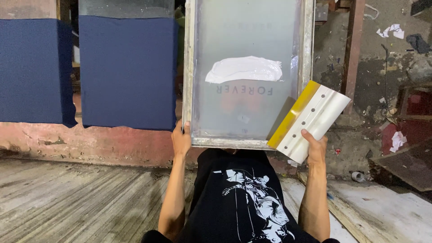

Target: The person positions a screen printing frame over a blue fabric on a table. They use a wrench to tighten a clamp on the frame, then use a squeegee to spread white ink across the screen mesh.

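At far left: two dark blue cloth panels [128, 72] are hanging side by side over the edge of a reddish bench [90, 141], well apart from both hands.

Floor below: worn grey wooden planks [81, 202] are running under the person's arms.

Left hand: the left hand [181, 140] is gripping the lower left corner of the screen-printing frame [188, 67], its fingers [186, 127] closed round the metal edge.

Frame: it is lying flat in front of the person, its mesh [245, 40] carrying a smear of white ink [245, 69] near the middle, with faint lettering just below the smear.

Black garment: a black shirt with a white graphic [252, 202] is showing between the two forearms, beneath the frame's near edge.

Right hand: the right hand [315, 146] is holding a squeegee [310, 119] by its pale handle, fingers wrapped round the lower end; the yellow blade is resting against the frame's lower right corner.

At right: scraps of white paper [391, 31] are lying on the dirty floor.
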